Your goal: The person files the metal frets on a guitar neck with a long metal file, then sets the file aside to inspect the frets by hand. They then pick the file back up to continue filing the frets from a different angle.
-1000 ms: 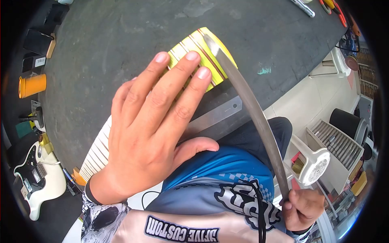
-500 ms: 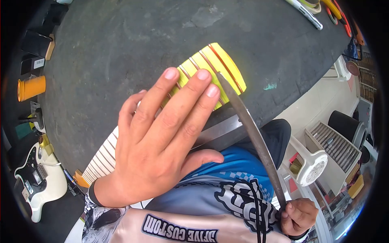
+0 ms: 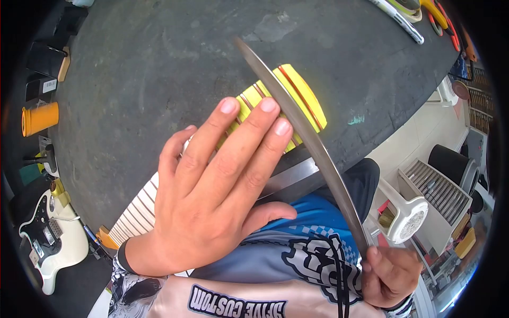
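Note:
A guitar neck (image 3: pixel 137 213) lies diagonally on the dark work surface, its fingerboard covered in pale strips between the frets and yellow strips (image 3: pixel 303 100) at the far end. My left hand (image 3: pixel 212 196) rests palm down across it, fingers extended and slightly apart, hiding the middle frets. In my right hand (image 3: pixel 392 275), low at the right, is the near end of a long dark metal file (image 3: pixel 323 156). The file crosses over the yellow end, its tip reaching past the neck's far side. Whether it touches the frets I cannot tell.
A shiny metal strip (image 3: pixel 294 177) runs beside the neck. At the left are an orange cup (image 3: pixel 40 119) and a white electric guitar body (image 3: pixel 66 238). A marker (image 3: pixel 400 22) and orange-handled tools (image 3: pixel 437 16) lie at the upper right. White shelving (image 3: pixel 437 204) stands beyond the table edge.
The file has slid up and left, its tip now well beyond the neck. My right hand has risen slightly. The neck and my left hand appear slightly lower and farther right.

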The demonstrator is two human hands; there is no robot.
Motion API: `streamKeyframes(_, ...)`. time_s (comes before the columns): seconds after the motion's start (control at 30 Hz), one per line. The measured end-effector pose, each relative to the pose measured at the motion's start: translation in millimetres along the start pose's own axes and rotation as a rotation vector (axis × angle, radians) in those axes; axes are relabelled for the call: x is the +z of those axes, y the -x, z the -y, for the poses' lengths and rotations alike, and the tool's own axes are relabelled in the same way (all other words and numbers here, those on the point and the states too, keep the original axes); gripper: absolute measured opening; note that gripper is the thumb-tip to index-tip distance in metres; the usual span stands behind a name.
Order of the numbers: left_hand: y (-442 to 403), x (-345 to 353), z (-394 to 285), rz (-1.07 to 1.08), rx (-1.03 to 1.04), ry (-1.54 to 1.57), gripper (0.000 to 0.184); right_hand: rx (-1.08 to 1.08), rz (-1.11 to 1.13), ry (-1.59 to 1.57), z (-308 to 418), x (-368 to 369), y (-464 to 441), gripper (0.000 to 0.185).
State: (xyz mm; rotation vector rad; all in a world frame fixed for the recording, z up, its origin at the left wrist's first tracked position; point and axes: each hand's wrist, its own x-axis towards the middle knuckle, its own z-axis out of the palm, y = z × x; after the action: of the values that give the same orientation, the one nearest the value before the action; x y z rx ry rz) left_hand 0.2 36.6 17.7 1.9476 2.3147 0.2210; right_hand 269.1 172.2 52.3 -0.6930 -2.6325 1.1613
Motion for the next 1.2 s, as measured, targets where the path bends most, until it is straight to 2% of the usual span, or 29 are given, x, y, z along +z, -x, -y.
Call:
streamKeyframes(0.03,-0.2,-0.2,-0.3,0.001,-0.002,0.001,0.089,-0.068,0.010,0.066,2.2,2.3,-16.0,0.050)
streamKeyframes(0.13,-0.3,-1.2,-0.7,0.003,-0.012,-0.004,0.090,0.039,0.005,-0.050,8.9,18.1,-39.2,0.050)
streamKeyframes(0.23,-0.5,-1.4,-1.1,0.006,-0.013,-0.011,0.090,0.049,-0.005,-0.053,9.6,23.2,-42.2,0.049)
streamKeyframes(0.33,-0.9,-1.3,-0.6,0.009,-0.003,-0.007,0.090,-0.007,-0.006,-0.006,-2.8,11.6,-11.5,0.049)
streamKeyframes(0.5,-0.7,-1.9,0.4,0.016,0.005,0.012,0.089,0.031,-0.014,-0.038,-11.9,-6.8,56.9,0.049)
streamKeyframes(0.6,-0.1,-0.6,0.3,0.007,0.010,0.015,0.090,0.053,-0.021,-0.049,-4.1,-1.8,41.9,0.048)
streamKeyframes(0.83,0.1,-2.0,0.9,0.015,0.000,0.022,0.091,0.017,-0.058,-0.079,14.8,27.7,-54.5,0.041)
streamKeyframes(0.97,0.6,-1.4,-0.9,0.019,-0.008,0.025,0.091,0.071,-0.034,-0.166,15.8,27.5,-57.6,0.040)
streamKeyframes(1.07,-0.4,-2.5,-0.9,0.023,-0.003,0.018,0.091,0.035,-0.062,-0.194,1.6,22.6,-27.2,0.041)
streamKeyframes(1.2,0.2,-0.1,0.7,0.005,0.005,0.030,0.090,0.037,-0.033,-0.068,-5.3,1.3,37.1,0.046)
